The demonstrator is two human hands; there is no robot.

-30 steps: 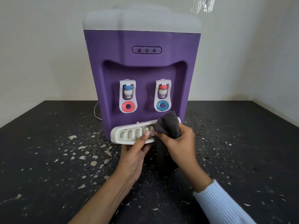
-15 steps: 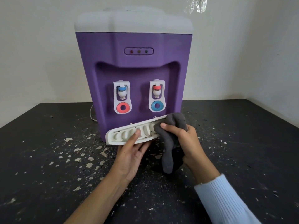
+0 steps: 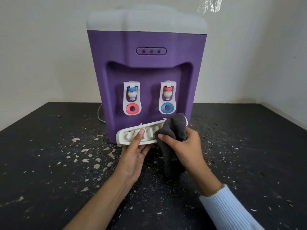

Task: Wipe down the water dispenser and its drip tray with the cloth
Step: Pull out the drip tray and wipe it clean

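Curled round a bunched grey cloth [image 3: 176, 128] with the fingers [image 3: 166, 136] of the right hand [image 3: 184, 146], pressing the wad onto the right end of the drip tray [image 3: 127, 142], tail hanging below the knuckles toward the desk [image 3: 49, 163]. Just left of those fingers, pinching the tray in the left hand [image 3: 132, 156]: thumb on the slotted top, other fingers beneath, palm up, holding it tilted, likely to brace it against the rubbing. Just beyond the fingertips, up against the foot of the water dispenser [image 3: 146, 72]. Reaching in from below with both forearms, pale blue sleeve [image 3: 229, 208] on the right.
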